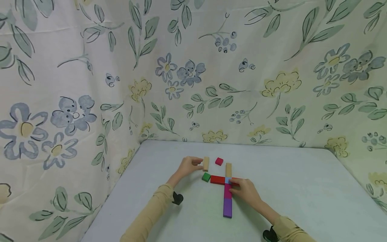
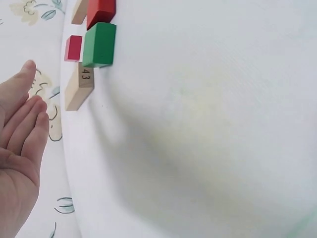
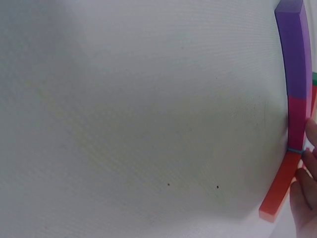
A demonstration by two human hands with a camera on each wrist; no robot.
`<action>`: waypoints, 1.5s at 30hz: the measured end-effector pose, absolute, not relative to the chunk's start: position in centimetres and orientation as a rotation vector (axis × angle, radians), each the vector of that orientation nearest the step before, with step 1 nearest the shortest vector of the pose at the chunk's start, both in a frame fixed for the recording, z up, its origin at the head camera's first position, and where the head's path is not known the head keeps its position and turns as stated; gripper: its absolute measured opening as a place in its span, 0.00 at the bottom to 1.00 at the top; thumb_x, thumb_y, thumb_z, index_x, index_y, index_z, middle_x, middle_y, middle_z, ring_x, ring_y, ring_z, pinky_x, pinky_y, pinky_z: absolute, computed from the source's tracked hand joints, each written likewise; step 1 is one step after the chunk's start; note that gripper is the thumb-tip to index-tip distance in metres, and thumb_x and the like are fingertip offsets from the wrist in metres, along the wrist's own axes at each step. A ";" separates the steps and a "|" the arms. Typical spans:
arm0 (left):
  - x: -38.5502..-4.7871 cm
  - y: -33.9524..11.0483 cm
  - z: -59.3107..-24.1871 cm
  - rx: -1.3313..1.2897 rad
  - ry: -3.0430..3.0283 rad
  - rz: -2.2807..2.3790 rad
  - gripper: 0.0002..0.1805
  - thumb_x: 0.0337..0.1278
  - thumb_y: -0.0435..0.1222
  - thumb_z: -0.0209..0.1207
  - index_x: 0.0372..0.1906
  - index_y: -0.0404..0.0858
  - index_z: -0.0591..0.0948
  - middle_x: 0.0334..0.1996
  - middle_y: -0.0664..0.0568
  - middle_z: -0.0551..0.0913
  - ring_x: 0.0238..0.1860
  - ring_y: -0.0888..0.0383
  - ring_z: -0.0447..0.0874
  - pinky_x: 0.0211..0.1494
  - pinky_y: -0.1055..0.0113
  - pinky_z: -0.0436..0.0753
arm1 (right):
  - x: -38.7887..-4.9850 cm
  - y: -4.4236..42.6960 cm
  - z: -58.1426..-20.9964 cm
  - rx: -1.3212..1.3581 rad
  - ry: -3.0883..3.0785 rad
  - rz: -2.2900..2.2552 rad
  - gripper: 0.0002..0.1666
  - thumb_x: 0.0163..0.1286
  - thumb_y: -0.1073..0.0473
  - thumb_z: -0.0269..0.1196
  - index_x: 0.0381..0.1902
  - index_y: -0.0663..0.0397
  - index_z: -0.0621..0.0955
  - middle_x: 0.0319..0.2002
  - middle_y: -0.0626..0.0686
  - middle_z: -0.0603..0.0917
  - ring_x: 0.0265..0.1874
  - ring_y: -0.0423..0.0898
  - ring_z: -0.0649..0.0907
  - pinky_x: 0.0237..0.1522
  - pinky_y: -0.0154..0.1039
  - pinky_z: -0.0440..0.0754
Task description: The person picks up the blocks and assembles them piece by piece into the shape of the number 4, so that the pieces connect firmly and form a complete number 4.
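Note:
My left hand hovers beside a plain wooden block, fingers loosely extended. In the left wrist view this block, marked 43, lies apart from the hand. My right hand reaches over a cross-shaped row of blocks. Its fingertips rest at the light blue block in the middle, and the thumb is by the magenta block. Red blocks form the side arms, the right one partly hidden by the hand. A purple block makes the near end, another wooden block the far end.
A green block lies just left of the red arm. A small crimson block sits behind it, near the loose wooden block. The white table is bordered by a flower-patterned cloth at the back and sides.

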State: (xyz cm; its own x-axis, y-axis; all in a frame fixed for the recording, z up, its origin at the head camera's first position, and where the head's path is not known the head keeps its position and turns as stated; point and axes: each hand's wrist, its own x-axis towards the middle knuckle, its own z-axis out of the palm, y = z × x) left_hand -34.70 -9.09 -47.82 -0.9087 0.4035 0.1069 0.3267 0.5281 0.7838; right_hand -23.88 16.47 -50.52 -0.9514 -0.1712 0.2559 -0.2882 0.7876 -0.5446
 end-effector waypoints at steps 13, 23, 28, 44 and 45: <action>-35.7 -7.6 -47.6 0.342 2.822 1.458 0.21 0.49 0.36 0.68 0.49 0.29 0.82 0.48 0.40 0.84 0.50 0.48 0.83 0.50 0.61 0.82 | -24.0 16.8 -50.7 0.360 -2.778 0.893 0.20 0.51 0.62 0.73 0.45 0.59 0.85 0.42 0.55 0.88 0.43 0.52 0.84 0.45 0.48 0.81; -34.7 -5.4 -48.7 0.062 2.903 1.391 0.20 0.45 0.38 0.71 0.42 0.29 0.84 0.40 0.40 0.86 0.43 0.49 0.83 0.42 0.61 0.82 | -24.1 16.8 -50.9 0.394 -2.761 0.914 0.20 0.51 0.63 0.72 0.45 0.60 0.85 0.41 0.56 0.88 0.42 0.51 0.85 0.45 0.46 0.82; -34.5 -4.9 -49.5 0.016 2.896 1.407 0.20 0.43 0.37 0.72 0.41 0.29 0.84 0.39 0.42 0.86 0.41 0.50 0.82 0.42 0.60 0.82 | -24.2 16.7 -51.0 0.378 -2.773 0.927 0.20 0.52 0.63 0.72 0.46 0.60 0.85 0.42 0.56 0.88 0.43 0.51 0.85 0.46 0.46 0.82; -33.8 -3.6 -50.1 -0.088 2.938 1.398 0.19 0.42 0.36 0.72 0.40 0.28 0.84 0.35 0.44 0.85 0.33 0.56 0.77 0.34 0.65 0.79 | -24.2 16.6 -50.9 0.356 -2.784 0.942 0.20 0.52 0.63 0.72 0.45 0.59 0.85 0.42 0.55 0.88 0.43 0.50 0.85 0.45 0.45 0.82; -33.7 -3.5 -50.1 -0.086 2.943 1.399 0.18 0.42 0.35 0.72 0.39 0.28 0.84 0.34 0.44 0.85 0.32 0.57 0.76 0.32 0.67 0.78 | -24.2 16.6 -50.9 0.355 -2.784 0.942 0.20 0.52 0.63 0.72 0.45 0.59 0.85 0.42 0.55 0.88 0.43 0.50 0.85 0.45 0.45 0.82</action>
State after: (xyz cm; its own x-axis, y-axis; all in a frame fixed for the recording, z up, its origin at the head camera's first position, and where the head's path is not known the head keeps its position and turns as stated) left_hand -33.69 -3.48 -50.07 -0.9916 -0.0984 0.0841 0.0031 0.6315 0.7754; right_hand -24.18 16.59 -50.89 -0.9550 -0.1666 0.2452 -0.2813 0.7705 -0.5721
